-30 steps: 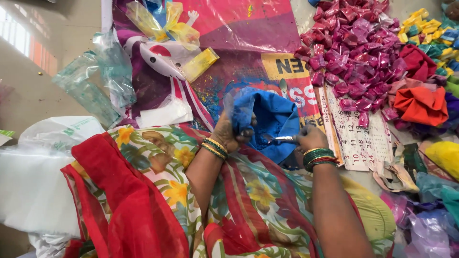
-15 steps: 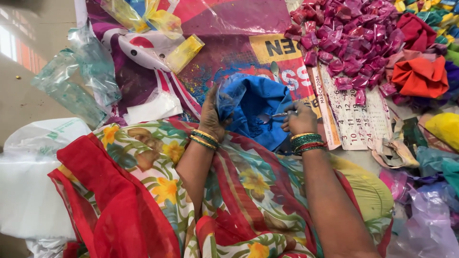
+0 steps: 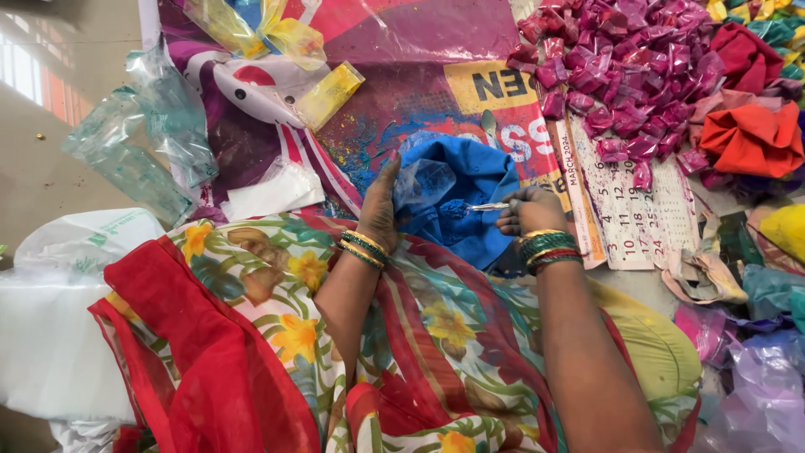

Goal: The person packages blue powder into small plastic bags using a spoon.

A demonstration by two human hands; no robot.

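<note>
Holding a small clear plastic pouch (image 3: 423, 184) dusted with blue powder, the left hand (image 3: 381, 210) has its fingers closed on the pouch's near edge, just above the person's lap. The right hand (image 3: 530, 211) pinches a small metal spoon (image 3: 486, 206), fingers closed around its handle, with the tip pointing left toward the pouch. Both hands work over a crumpled bright blue plastic bag (image 3: 478, 197) that lies open on a colourful printed plastic sheet (image 3: 402, 92) spread on the floor. Gold and green bangles (image 3: 543, 247) ring both wrists.

Just right of the blue bag lies a white paper calendar page (image 3: 625, 210). Beyond it, a heap of small magenta filled packets (image 3: 625, 75) is piled up, with a bunched orange-red plastic bag (image 3: 750, 138) beside it. To the left, crumpled clear greenish plastic bags (image 3: 142, 143) rest near the sheet's edge, and yellow transparent wrappers (image 3: 289, 42) lie at its far end. A flowered sari with a red drape (image 3: 210, 352) covers the lap.
</note>
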